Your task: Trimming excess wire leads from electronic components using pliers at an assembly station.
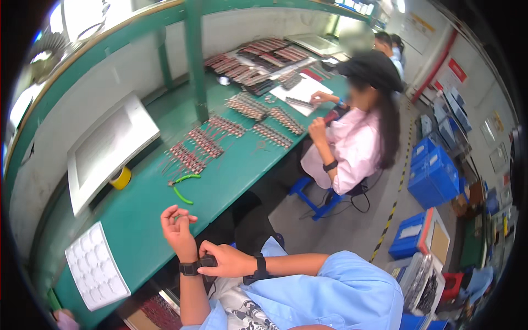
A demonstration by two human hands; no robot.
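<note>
My left hand (179,228) is raised over the near edge of the green table (236,176), fingers loosely bent and apart, with nothing in them. Around that wrist sits a black wristband device (190,268). My right hand (226,260) reaches across and grips the device at its side with thumb and fingers. A second black band (260,267) is on my right wrist. Beyond my left hand lie green-handled pliers (183,190), their handles spread. Rows of small reddish parts with wire leads (187,157) lie just past the pliers.
A co-worker in pink (352,132) sits farther along the table, hands over a white sheet (308,93). A white-framed panel (113,148) leans at the back near a yellow tape roll (121,179). A white sheet with round shapes (98,267) lies left. Blue crates (432,170) stand right.
</note>
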